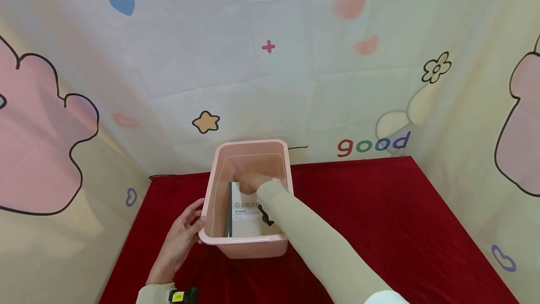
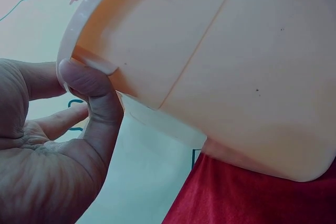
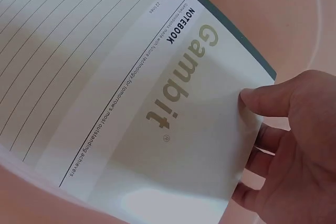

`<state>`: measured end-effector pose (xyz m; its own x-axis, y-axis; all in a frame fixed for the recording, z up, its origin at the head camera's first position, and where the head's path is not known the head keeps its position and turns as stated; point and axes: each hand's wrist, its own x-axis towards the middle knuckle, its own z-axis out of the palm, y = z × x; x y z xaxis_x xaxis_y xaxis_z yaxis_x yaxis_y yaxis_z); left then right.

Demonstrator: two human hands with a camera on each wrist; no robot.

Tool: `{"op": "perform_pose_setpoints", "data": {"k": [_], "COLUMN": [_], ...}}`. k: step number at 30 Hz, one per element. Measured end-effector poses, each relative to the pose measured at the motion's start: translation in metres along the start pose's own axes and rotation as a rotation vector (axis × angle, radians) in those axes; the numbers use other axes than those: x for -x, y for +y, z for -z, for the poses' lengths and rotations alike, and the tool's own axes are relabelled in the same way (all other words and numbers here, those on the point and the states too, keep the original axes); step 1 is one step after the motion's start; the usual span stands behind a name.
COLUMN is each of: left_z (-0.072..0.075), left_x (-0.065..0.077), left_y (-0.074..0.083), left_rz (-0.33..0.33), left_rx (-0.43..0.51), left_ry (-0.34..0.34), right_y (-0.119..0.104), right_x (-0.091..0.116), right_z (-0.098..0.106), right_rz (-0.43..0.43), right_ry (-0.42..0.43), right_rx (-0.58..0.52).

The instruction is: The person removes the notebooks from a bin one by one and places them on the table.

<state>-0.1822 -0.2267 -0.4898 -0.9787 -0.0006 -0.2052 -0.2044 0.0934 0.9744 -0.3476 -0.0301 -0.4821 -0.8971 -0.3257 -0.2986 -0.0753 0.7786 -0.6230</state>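
Note:
A pink plastic bin (image 1: 253,249) stands on the red cloth. My left hand (image 1: 181,236) grips its rim at the near left corner; in the left wrist view the thumb (image 2: 86,80) presses against the rim's outer side. Inside the bin lies a notebook (image 1: 246,224) with a pale, lined cover lettered "Gambit", and a dark edge shows along its left side. My right hand (image 1: 251,182) reaches into the bin and pinches the notebook's end, thumb on the cover and fingers beneath, as the right wrist view shows (image 3: 294,145).
Red cloth (image 1: 371,219) covers the table on both sides of the bin. A pale curtain (image 1: 236,74) printed with hearts, a star and the word "good" hangs behind the table and along its sides. My right forearm (image 1: 320,243) crosses the bin's right rim.

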Motion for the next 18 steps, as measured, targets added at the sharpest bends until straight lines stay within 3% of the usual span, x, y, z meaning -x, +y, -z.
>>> {"op": "perform_pose_setpoints", "data": {"k": [1, 4, 5, 8, 14, 18], "left_z": [0.0, 0.001, 0.001, 0.001, 0.001, 0.001], "left_x": [0.0, 0.0, 0.001, 0.001, 0.001, 0.001], "left_y": [0.0, -0.001, -0.001, -0.001, 0.0, 0.0], "left_rz": [-0.004, -0.008, -0.008, -0.019, -0.029, -0.023], "left_rx": [-0.001, -0.007, -0.007, -0.007, -0.005, 0.0], "left_ry": [-0.001, -0.002, -0.001, -0.004, -0.011, -0.016], "right_y": [-0.002, -0.013, -0.014, -0.017, -0.018, -0.019], "right_x": [0.001, 0.01, 0.01, 0.013, 0.02, 0.026], "right_z": [0.001, 0.007, 0.008, 0.009, 0.008, 0.009], "right_rz": [0.021, 0.066, 0.076, 0.076, 0.098, 0.178], "right_ry": [-0.003, 0.012, 0.029, 0.018, -0.056, -0.092], "right_rx": [-0.018, 0.139, 0.298, 0.349, 0.251, 0.275]}}
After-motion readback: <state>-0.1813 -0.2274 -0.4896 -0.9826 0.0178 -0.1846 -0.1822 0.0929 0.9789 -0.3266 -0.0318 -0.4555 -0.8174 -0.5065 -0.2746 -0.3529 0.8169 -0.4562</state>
